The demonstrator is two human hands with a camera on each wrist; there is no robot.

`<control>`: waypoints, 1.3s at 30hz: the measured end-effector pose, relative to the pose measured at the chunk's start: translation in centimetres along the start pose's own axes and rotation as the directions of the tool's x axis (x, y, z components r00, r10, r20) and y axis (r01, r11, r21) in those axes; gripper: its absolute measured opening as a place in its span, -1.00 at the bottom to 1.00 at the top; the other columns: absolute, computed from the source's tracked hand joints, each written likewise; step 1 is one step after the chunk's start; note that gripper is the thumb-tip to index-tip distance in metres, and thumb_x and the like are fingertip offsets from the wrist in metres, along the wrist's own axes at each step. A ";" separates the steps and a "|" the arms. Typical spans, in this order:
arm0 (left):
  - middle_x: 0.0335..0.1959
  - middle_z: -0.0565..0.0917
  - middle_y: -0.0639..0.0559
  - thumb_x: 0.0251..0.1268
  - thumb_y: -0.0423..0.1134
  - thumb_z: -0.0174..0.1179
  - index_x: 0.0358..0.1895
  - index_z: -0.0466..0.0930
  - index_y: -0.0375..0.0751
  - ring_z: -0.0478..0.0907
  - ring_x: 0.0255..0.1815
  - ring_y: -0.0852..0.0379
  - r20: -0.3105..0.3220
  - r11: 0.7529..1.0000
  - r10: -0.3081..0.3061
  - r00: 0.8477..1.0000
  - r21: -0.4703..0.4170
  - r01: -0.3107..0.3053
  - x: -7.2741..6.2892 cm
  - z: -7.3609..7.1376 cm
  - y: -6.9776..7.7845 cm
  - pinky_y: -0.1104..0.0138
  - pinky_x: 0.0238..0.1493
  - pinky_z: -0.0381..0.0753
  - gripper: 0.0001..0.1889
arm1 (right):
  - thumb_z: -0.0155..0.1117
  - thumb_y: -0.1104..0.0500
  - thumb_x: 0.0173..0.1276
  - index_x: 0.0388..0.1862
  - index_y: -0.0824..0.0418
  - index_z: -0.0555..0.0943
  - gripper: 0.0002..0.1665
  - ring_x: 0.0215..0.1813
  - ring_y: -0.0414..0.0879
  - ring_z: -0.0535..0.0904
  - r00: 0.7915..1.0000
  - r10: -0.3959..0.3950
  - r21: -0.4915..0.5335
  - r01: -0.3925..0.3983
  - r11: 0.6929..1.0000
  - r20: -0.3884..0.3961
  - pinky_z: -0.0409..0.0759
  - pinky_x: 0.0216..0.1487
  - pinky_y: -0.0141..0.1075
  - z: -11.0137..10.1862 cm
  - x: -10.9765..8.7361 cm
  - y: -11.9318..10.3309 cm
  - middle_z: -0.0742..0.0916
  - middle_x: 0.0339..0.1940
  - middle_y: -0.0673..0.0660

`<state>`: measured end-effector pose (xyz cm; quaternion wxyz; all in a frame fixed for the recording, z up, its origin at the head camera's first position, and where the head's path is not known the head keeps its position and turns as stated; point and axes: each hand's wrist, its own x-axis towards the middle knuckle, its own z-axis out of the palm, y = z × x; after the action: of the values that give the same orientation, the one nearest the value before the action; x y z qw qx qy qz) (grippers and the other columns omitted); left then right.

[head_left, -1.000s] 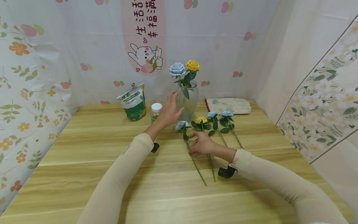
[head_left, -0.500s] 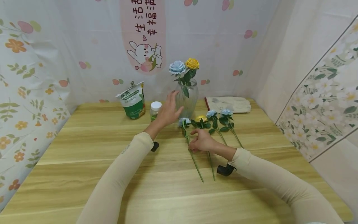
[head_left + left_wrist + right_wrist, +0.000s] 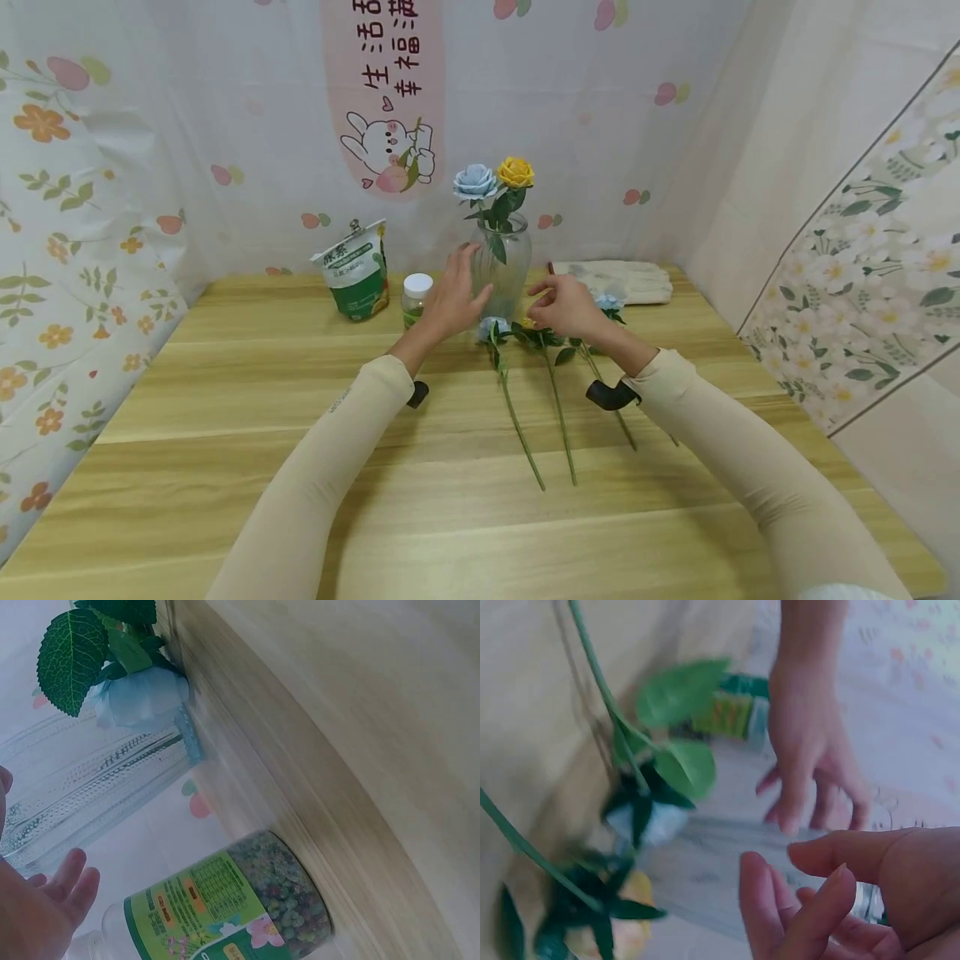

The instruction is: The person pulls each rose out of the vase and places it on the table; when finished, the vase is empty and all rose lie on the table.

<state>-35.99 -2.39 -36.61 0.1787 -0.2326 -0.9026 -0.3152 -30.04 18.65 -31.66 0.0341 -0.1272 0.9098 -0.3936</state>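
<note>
A clear glass vase (image 3: pixel 504 279) stands at the back of the table, holding a light blue rose (image 3: pixel 476 182) and a yellow rose (image 3: pixel 516 172). Beside its left side is my left hand (image 3: pixel 450 298), fingers extended; I cannot tell whether they touch the glass. My right hand (image 3: pixel 567 310), fingers loosely bent and holding nothing, hovers right of the vase above the lying flowers. Below the vase lies a light blue rose (image 3: pixel 494 328), with a yellow rose (image 3: pixel 528 322) next to it. Another blue rose (image 3: pixel 609 302) lies farther right; my right hand hides the bloom of the one between.
A white-capped jar (image 3: pixel 417 292) of small multicoloured pellets (image 3: pixel 289 892) stands left of the vase, near my left wrist. Farther left is a clipped green-and-white pouch (image 3: pixel 358 279). Off-white gloves (image 3: pixel 630 282) lie at the back right. Patterned curtains enclose the table (image 3: pixel 247 400).
My right hand has let go of the leftmost rose's stem and risen up and right. That rose's bloom has shifted slightly right, close to the vase's base. My left hand stays put.
</note>
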 end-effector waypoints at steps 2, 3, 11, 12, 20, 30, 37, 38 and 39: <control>0.48 0.15 -0.19 0.46 -0.07 0.13 0.52 -0.02 -0.11 0.38 -0.60 0.04 -0.002 1.000 -0.014 1.000 -0.004 0.014 0.0 0.1 0.1 0.28 -0.68 0.33 -0.29 | 0.23 0.24 0.42 0.15 0.35 0.57 -0.64 -0.20 0.18 0.73 0.999 -0.009 0.004 0.009 1.000 -0.049 0.57 -0.52 -0.26 -0.6 0.8 -0.2 0.75 -0.17 0.33; 0.49 0.14 -0.19 0.47 -0.07 0.13 0.52 -0.02 -0.11 0.38 -0.59 0.04 -0.003 1.000 -0.019 1.000 -0.006 0.019 0.0 0.1 0.2 0.28 -0.67 0.33 -0.29 | 0.22 0.24 0.43 0.14 0.35 0.57 -0.65 -0.20 0.17 0.73 0.997 -0.013 0.013 0.014 1.000 -0.071 0.59 -0.51 -0.25 -0.9 1.2 -0.3 0.75 -0.16 0.33; 0.50 0.13 -0.20 0.45 -0.08 0.16 0.51 0.00 -0.11 0.44 -0.50 -0.01 -0.033 0.999 -0.029 0.999 -0.019 0.029 0.3 0.4 0.4 0.26 -0.66 0.36 -0.29 | 0.21 0.23 0.44 0.02 0.37 0.66 -0.72 -0.06 0.11 0.65 0.953 -0.057 0.035 0.071 0.997 -0.298 0.61 -0.24 -0.20 -2.3 3.9 -1.6 0.71 0.00 0.28; 0.49 0.13 -0.20 0.44 -0.08 0.17 0.51 0.01 -0.12 0.45 -0.48 -0.02 -0.040 0.999 -0.028 0.999 -0.020 0.027 0.3 0.5 0.4 0.26 -0.65 0.37 -0.29 | 0.21 0.23 0.44 0.00 0.37 0.67 -0.73 -0.02 0.11 0.64 0.943 -0.064 0.035 0.080 0.996 -0.325 0.61 -0.17 -0.16 -2.4 4.2 -1.7 0.70 0.04 0.26; 0.50 0.13 -0.21 0.43 -0.08 0.19 0.49 0.02 -0.16 0.52 -0.38 -0.07 -0.059 1.000 -0.012 0.998 -0.011 0.011 0.5 0.8 0.3 0.24 -0.63 0.41 -0.28 | 0.17 0.26 0.42 -0.05 0.34 0.70 -0.74 -0.02 0.11 0.63 0.903 -0.140 -0.022 0.143 0.989 -0.406 0.58 -0.05 -0.05 -2.5 6.2 -2.9 0.72 -0.06 0.25; 0.54 0.11 -0.21 0.44 -0.09 0.17 0.51 -0.01 -0.12 0.54 -0.23 -0.11 -0.037 1.000 -0.014 0.999 -0.020 0.013 0.6 0.7 0.4 0.23 -0.63 0.40 -0.28 | 0.03 0.21 0.45 0.02 0.26 0.73 -0.64 -0.62 -0.10 0.35 0.922 -0.182 -0.165 0.132 0.977 -0.341 0.33 -0.54 -0.28 -1.8 7.9 -4.0 0.75 -0.05 0.20; 0.54 0.11 -0.18 0.45 -0.07 0.15 0.51 -0.03 -0.11 0.52 -0.27 -0.08 -0.045 1.000 -0.008 0.999 0.006 0.008 0.8 0.5 0.3 0.25 -0.63 0.39 -0.28 | -0.05 0.17 0.48 0.10 0.24 0.69 -0.58 -0.73 -0.18 0.18 0.944 -0.172 -0.165 0.129 0.978 -0.281 0.23 -0.63 -0.31 -1.7 8.5 -4.2 0.67 -0.50 0.18; 0.54 0.11 -0.17 0.45 -0.06 0.15 0.51 -0.02 -0.12 0.52 -0.26 -0.08 -0.046 1.000 -0.007 0.999 0.007 0.007 0.8 0.5 0.3 0.25 -0.62 0.39 -0.28 | -0.06 0.17 0.49 0.11 0.25 0.68 -0.57 -0.73 -0.18 0.18 0.946 -0.177 -0.162 0.137 0.977 -0.272 0.22 -0.63 -0.32 -1.7 8.5 -4.2 0.63 -0.56 0.16; 0.54 0.11 -0.18 0.45 -0.07 0.15 0.51 -0.02 -0.14 0.53 -0.25 -0.09 -0.047 1.000 -0.005 0.999 0.006 0.005 0.8 0.5 0.3 0.25 -0.62 0.40 -0.28 | -0.07 0.17 0.49 0.12 0.27 0.68 -0.56 -0.72 -0.18 0.19 0.947 -0.183 -0.161 0.144 0.976 -0.265 0.22 -0.63 -0.32 -1.7 8.6 -4.1 0.59 -0.58 0.13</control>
<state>-36.54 -1.60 -36.43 0.1997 -0.2224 -0.8997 -0.3181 -37.78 14.91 -27.18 -0.1361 -0.1478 0.9170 -0.3445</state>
